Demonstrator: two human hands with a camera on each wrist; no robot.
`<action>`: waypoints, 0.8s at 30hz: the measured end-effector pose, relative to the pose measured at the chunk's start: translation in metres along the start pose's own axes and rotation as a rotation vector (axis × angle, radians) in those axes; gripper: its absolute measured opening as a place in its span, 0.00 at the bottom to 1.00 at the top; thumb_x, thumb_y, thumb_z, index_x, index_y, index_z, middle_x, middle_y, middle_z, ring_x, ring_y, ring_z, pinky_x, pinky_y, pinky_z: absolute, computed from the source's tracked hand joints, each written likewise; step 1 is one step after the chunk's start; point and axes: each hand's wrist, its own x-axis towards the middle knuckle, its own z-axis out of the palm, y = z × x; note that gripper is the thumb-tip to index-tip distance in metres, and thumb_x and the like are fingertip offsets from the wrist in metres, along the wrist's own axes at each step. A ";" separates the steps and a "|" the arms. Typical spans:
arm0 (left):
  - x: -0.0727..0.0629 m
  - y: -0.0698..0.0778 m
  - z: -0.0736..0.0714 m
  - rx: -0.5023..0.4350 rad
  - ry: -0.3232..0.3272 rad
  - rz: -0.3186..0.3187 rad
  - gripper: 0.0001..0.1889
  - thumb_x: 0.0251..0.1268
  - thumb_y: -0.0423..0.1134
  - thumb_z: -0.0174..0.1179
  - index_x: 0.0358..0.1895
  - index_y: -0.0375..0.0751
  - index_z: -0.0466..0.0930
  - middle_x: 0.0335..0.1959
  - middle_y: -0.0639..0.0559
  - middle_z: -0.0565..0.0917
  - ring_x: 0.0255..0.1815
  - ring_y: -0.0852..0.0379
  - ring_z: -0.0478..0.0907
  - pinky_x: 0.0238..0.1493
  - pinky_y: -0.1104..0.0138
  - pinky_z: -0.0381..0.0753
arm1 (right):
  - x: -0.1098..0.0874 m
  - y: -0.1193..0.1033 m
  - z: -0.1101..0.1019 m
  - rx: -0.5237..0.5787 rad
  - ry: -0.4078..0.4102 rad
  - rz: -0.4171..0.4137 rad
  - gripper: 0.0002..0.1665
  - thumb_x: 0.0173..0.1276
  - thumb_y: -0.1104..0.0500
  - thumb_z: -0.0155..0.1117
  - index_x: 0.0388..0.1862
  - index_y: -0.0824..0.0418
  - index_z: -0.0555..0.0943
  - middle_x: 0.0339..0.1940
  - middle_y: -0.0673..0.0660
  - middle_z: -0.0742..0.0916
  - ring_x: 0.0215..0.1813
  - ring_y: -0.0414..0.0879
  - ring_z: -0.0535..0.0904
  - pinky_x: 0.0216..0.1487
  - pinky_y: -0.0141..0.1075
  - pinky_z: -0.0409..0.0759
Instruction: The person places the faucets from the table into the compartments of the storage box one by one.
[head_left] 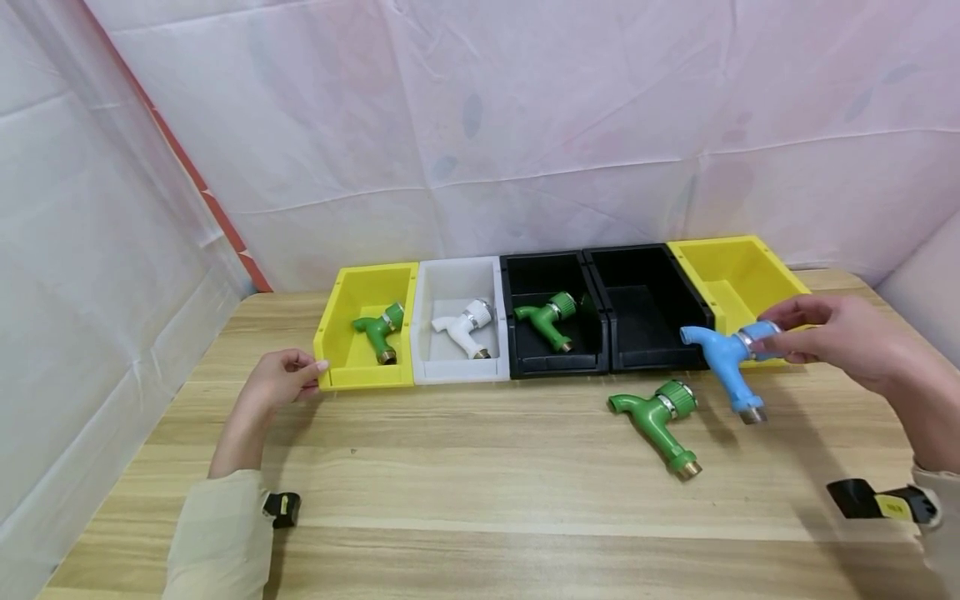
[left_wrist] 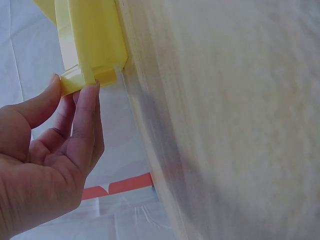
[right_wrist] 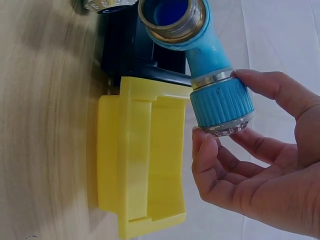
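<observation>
My right hand [head_left: 843, 342] grips a blue tap [head_left: 723, 358] by its ribbed knob, holding it up in front of the right yellow bin [head_left: 750, 275]. In the right wrist view the tap's threaded brass end [right_wrist: 172, 22] faces the camera. With thumb and fingers, my left hand [head_left: 281, 379] pinches the front corner of the left yellow bin [head_left: 367, 379], which contains a green tap [head_left: 381, 332]. Below the held tap, another green tap [head_left: 660, 421] lies on the wooden table [head_left: 480, 467].
Between the yellow bins stand a white bin [head_left: 461, 371] with a white tap [head_left: 467, 329], a black bin [head_left: 558, 364] with a green tap [head_left: 551, 321], and a second black bin [head_left: 648, 317]. A pale cloth [head_left: 525, 125] hangs behind the row.
</observation>
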 end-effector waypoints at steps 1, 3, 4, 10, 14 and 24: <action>0.000 0.000 0.000 -0.001 -0.001 0.002 0.15 0.67 0.40 0.53 0.42 0.27 0.71 0.31 0.46 0.74 0.30 0.58 0.75 0.34 0.68 0.80 | 0.001 -0.001 -0.001 0.002 0.004 0.006 0.29 0.62 0.55 0.63 0.52 0.76 0.69 0.36 0.55 0.77 0.26 0.42 0.74 0.26 0.33 0.74; 0.000 0.000 0.000 -0.002 -0.001 -0.004 0.15 0.67 0.40 0.53 0.42 0.27 0.71 0.31 0.46 0.74 0.30 0.57 0.75 0.34 0.68 0.80 | 0.002 -0.002 -0.002 0.005 0.012 0.011 0.30 0.61 0.54 0.64 0.52 0.76 0.69 0.36 0.53 0.77 0.27 0.41 0.75 0.27 0.32 0.75; 0.000 0.000 0.000 -0.003 -0.002 -0.005 0.15 0.67 0.40 0.53 0.42 0.27 0.71 0.31 0.46 0.74 0.30 0.57 0.75 0.34 0.68 0.80 | 0.003 -0.002 -0.002 0.008 0.011 0.015 0.30 0.61 0.54 0.64 0.52 0.75 0.69 0.36 0.52 0.77 0.27 0.40 0.75 0.28 0.32 0.76; -0.002 0.001 0.000 -0.006 -0.008 -0.004 0.15 0.67 0.40 0.53 0.42 0.27 0.71 0.31 0.46 0.74 0.30 0.57 0.75 0.34 0.69 0.79 | 0.006 -0.003 -0.004 0.042 0.028 -0.006 0.27 0.61 0.57 0.64 0.50 0.75 0.70 0.32 0.47 0.78 0.27 0.39 0.76 0.28 0.32 0.77; -0.002 0.001 0.000 -0.010 -0.009 -0.007 0.15 0.66 0.40 0.53 0.42 0.27 0.71 0.30 0.46 0.74 0.29 0.58 0.75 0.34 0.69 0.79 | 0.008 -0.004 -0.004 0.059 0.047 -0.018 0.26 0.60 0.58 0.65 0.49 0.76 0.71 0.30 0.47 0.79 0.26 0.40 0.76 0.27 0.32 0.77; -0.002 0.002 0.000 -0.013 -0.005 -0.027 0.15 0.67 0.41 0.53 0.43 0.28 0.71 0.31 0.46 0.73 0.30 0.58 0.74 0.34 0.69 0.79 | 0.013 -0.018 -0.004 0.022 0.049 0.001 0.31 0.59 0.53 0.67 0.50 0.76 0.71 0.33 0.54 0.81 0.27 0.42 0.78 0.28 0.31 0.78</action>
